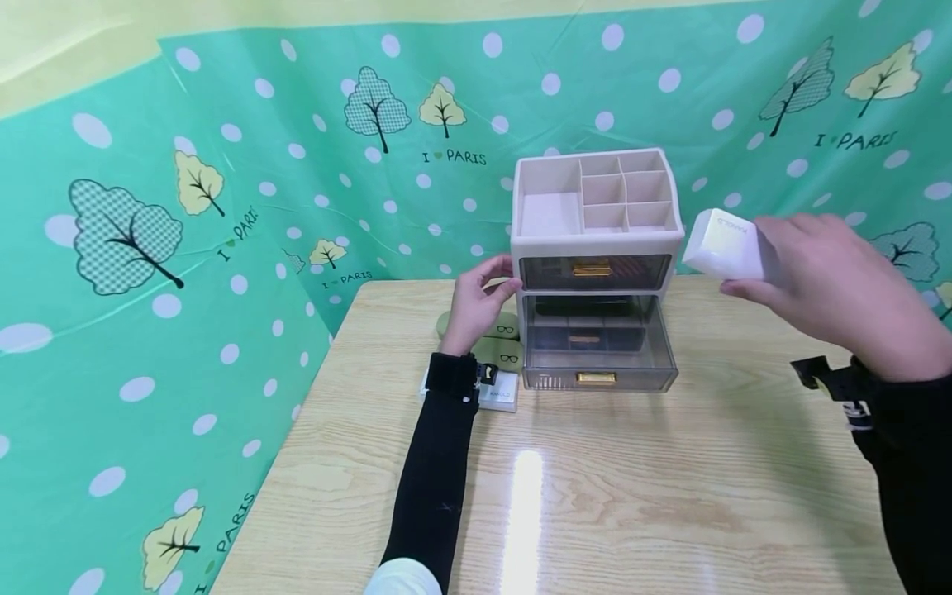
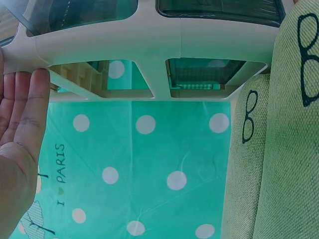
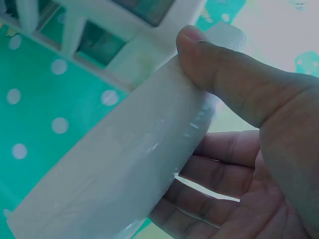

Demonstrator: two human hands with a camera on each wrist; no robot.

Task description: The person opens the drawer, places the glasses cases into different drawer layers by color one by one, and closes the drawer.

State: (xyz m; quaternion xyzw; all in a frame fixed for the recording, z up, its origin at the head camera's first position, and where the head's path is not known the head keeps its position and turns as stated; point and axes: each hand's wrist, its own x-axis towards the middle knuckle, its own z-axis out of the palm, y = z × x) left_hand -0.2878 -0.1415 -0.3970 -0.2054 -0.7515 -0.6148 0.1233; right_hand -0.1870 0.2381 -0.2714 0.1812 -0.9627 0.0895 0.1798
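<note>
White flat box (image 1: pixel 500 395), lying on the wood-grain table (image 1: pixel 335 463), partly hidden by my left wrist in the head view; lettered, too small to read with certainty. Green glasses cases (image 1: pixel 494 354), two, woven-looking cover printed with spectacles, just beside the drawer unit; probably light and firm-shelled. My left hand (image 1: pixel 473 307): fingers extended, touching the unit's left side, clasping nothing; well placed as a flat brace. Drawer unit (image 1: pixel 598 248), white, compartments on top; upper drawer (image 1: pixel 640 273) pushed in, lower smoke-clear drawer (image 1: pixel 550 380) standing out, gold-coloured handle (image 1: pixel 596 378) on its front. I judge the unit stiff plastic, light enough to skid if pulled unsteadied; the clear drawer looks rigid and likely to crack if knocked, so better taken by its handle. White carton (image 1: pixel 721 246), raised off the table, just right of the unit's upper part in the head view; smooth, glossy. I expect it light and fairly stiff, apt to slip on its sheen and dent under a hard squeeze; best held across the long sides, near mid-length. My right hand (image 1: pixel 840 281): gripping that carton, thumb on one face, fingers curled behind it.
</note>
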